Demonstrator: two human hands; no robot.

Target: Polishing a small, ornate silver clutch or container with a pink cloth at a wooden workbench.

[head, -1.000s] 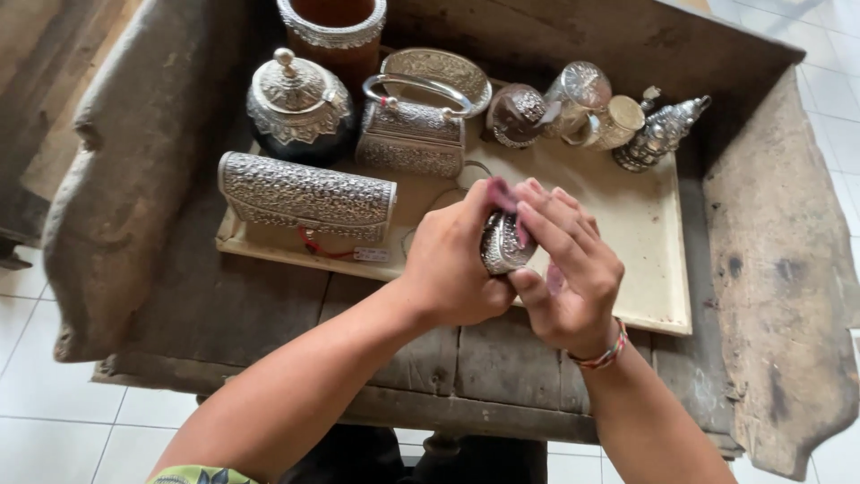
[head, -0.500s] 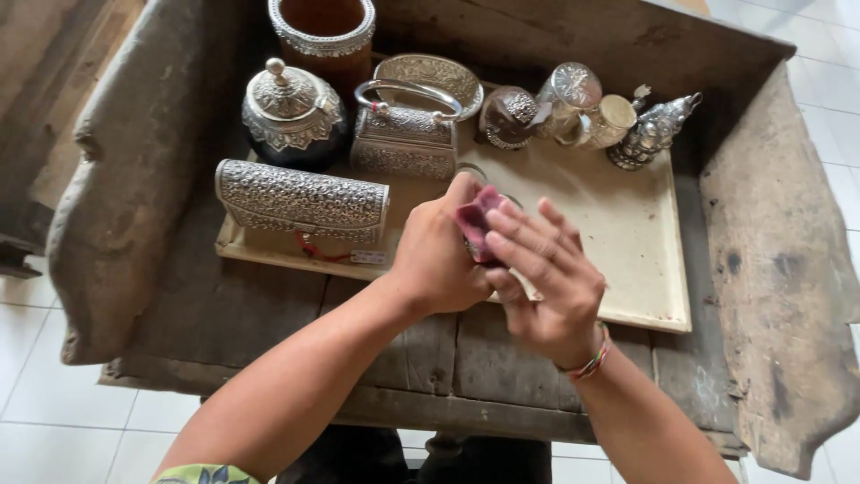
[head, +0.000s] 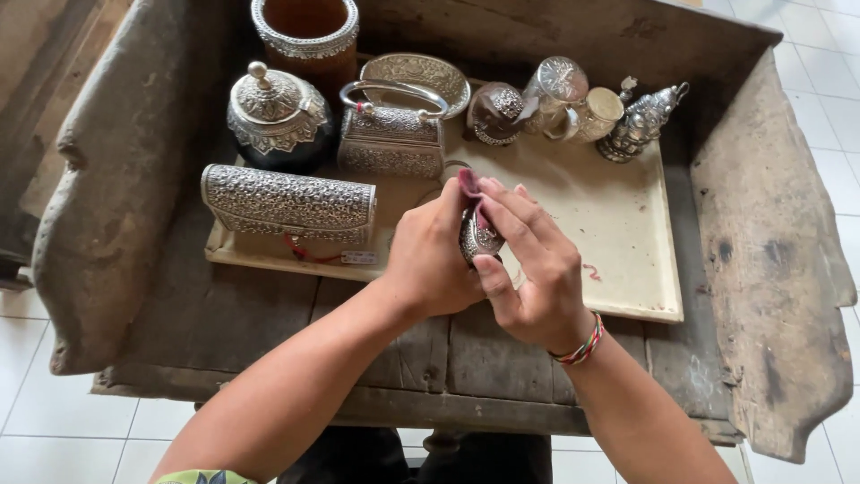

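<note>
A small embossed silver piece sits between both of my hands over the front of a cream tray. My left hand grips the piece from the left. My right hand wraps it from the right, thumb on its lower side, fingers pressing a reddish cloth onto its top. A woven bracelet is on my right wrist.
On the tray stand a long embossed silver clutch, a lidded round pot, a silver handbag, an oval dish, a tall brown silver-rimmed jar and several small silver figures. All rest in a worn wooden trough above white tiles.
My hands have turned the small silver piece; the cloth has moved from covering it to sitting on its top, and more of the silver shows.
</note>
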